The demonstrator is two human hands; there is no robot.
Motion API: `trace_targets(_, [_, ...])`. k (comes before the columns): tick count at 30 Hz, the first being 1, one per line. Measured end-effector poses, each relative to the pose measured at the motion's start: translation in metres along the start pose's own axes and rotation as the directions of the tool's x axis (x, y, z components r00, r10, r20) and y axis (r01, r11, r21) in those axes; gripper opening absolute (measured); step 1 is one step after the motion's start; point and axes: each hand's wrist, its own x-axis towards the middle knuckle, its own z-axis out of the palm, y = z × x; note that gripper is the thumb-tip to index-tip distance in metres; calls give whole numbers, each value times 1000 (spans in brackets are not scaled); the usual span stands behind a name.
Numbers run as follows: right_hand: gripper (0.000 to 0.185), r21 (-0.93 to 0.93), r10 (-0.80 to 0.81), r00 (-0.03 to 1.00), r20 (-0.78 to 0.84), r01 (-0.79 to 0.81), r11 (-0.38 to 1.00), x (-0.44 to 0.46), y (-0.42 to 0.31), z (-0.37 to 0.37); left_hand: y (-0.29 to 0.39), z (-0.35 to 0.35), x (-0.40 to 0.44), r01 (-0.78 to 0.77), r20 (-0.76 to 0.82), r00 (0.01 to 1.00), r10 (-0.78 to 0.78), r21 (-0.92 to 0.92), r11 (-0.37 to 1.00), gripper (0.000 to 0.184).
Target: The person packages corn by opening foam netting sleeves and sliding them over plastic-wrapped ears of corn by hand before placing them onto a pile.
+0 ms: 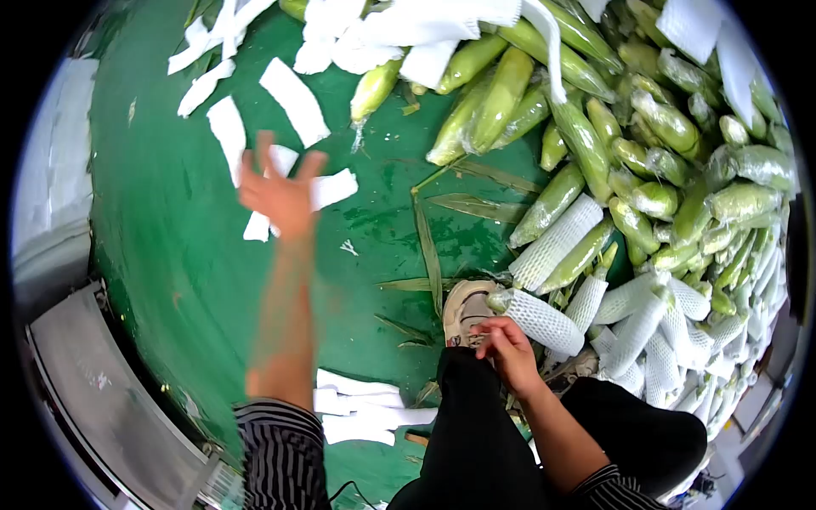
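My left hand (283, 191) is stretched forward with its fingers spread, over white foam net sleeves (336, 189) lying on the green floor (170, 280). It holds nothing that I can see. Close to my knee and shoe (466, 310), my right hand (508, 350) has its fingers curled together; anything between them is too small to make out. Just beside it lies a corn cob in a white net sleeve (544, 323). Plastic-wrapped green corn cobs (501, 98) are heaped at the upper right.
Netted cobs (646, 340) are piled at the right. More flat white sleeves (365, 408) lie near my left forearm, and others (382, 30) cover cobs at the top. Loose husk leaves (427, 251) are scattered mid-floor. A metal frame (119, 408) stands at the lower left.
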Motion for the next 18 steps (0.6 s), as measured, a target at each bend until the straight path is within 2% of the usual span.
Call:
trace_targets(1, [25,1,35,999,11,-35,999,1,-5,6,-38,22,12,133,166,970,-180,262,956,85])
trace_targets(3, [23,-3,109,993,52,-109,994,9,-13,17,-80,54,40,417,408,784,-467,211,884,93])
trace_targets(6, [24,-105,88,993,81,-79,991,12,-8,22,-107,135,40,322,546,820,-175,-186,928,93])
trace_targets(7, [24,-138,79,992,95,-66,988,12,-8,21,-83,142,40,262,599,794,-106,-179,948,91])
trace_targets(8, [24,-81,100,992,81,-93,992,11,-11,20,-34,121,42,115,686,720,-102,27,993,86])
trace_targets(9, [23,-81,123,991,57,-119,990,12,-13,18,15,86,39,81,735,669,-111,77,994,72])
trace_targets(10, [23,-75,147,988,37,-144,987,13,-14,17,36,78,19,60,646,761,-53,11,998,48])
trace_targets(11, [23,-67,168,986,20,-166,984,14,-14,17,43,72,-7,71,615,789,-1,-89,994,40])
trace_targets(12, [25,-33,193,981,3,-193,981,16,-13,17,52,54,-40,32,515,853,82,-209,977,38])
trace_targets(13, [25,-39,194,981,-2,-194,980,16,-12,18,60,29,-74,28,477,873,102,-258,966,39])
trace_targets(14, [25,-49,193,981,-4,-193,980,18,-11,18,63,5,-108,47,493,861,121,-314,948,40])
trace_targets(15, [26,-62,197,980,-6,-197,978,20,-8,19,65,-21,-142,-1,525,818,234,-405,914,43])
trace_targets(16, [25,-97,210,978,-20,-211,973,20,-9,23,77,-71,-147,98,625,730,278,-498,862,47])
trace_targets(17, [24,-198,129,991,18,-123,972,21,0,18,77,-116,-146,119,642,709,290,-515,849,49])
trace_targets(18, [24,-272,125,992,12,-117,955,21,0,18,51,-145,-166,142,665,721,192,-413,900,49])
